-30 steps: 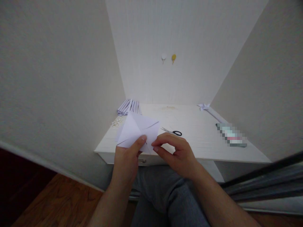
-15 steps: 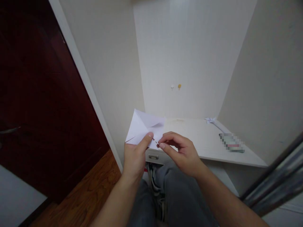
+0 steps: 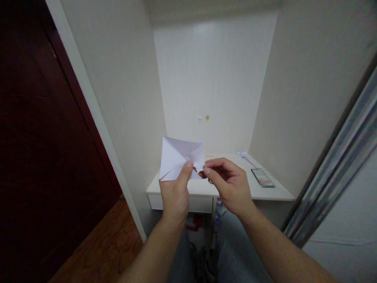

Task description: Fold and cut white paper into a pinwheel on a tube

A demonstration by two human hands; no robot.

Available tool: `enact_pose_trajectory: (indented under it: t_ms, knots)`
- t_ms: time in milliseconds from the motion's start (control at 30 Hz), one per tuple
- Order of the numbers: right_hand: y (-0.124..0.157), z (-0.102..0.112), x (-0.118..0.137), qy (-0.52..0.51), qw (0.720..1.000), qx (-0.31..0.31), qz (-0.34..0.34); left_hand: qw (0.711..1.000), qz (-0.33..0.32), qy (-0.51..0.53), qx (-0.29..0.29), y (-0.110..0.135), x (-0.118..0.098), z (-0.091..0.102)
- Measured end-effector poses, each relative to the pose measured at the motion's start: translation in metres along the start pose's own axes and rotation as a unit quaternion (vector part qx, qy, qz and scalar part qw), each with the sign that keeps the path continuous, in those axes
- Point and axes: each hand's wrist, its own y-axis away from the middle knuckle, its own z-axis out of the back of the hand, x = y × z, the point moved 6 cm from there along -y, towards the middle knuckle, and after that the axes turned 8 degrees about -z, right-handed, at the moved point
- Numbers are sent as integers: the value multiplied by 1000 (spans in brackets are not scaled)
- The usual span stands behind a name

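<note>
A white sheet of paper [image 3: 173, 155], folded into a squarish shape with diagonal creases, is held up above the desk. My left hand [image 3: 176, 188] grips its lower part, thumb on top and the other fingers hidden underneath. At the lower right edge my right hand [image 3: 228, 181] pinches the paper between thumb and index finger. A narrow gap shows in the paper between my left thumb and the right fingertips, with reddish-brown skin or shadow behind it.
Beyond my hands is a white desk [image 3: 188, 189] between side panels. A phone [image 3: 263, 177], partly pixelated, and a folded white paper piece [image 3: 243, 154] lie on its right. Two small hooks [image 3: 207, 117] are on the back wall. A bottle [image 3: 218, 212] stands below.
The view has drawn back and shifted, so more of the desk and the space below shows. Both hands keep their hold on the paper, with the right fingertips slightly farther from my left thumb.
</note>
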Motion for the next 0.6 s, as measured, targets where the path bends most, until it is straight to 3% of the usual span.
enact_pose_trajectory:
  t_ms: [167,467,600]
  knots:
    - [-34,13,-10,-11,1000,-15,-11,999,26,23,-6,-22,30,-20]
    - [-92,25,-59,-17,998,-31,-43,997,69,14,8,-66,89,-36]
    - [-121,43,-72,4,999,-31,-38,997,77,-24,18,-86,108,-57]
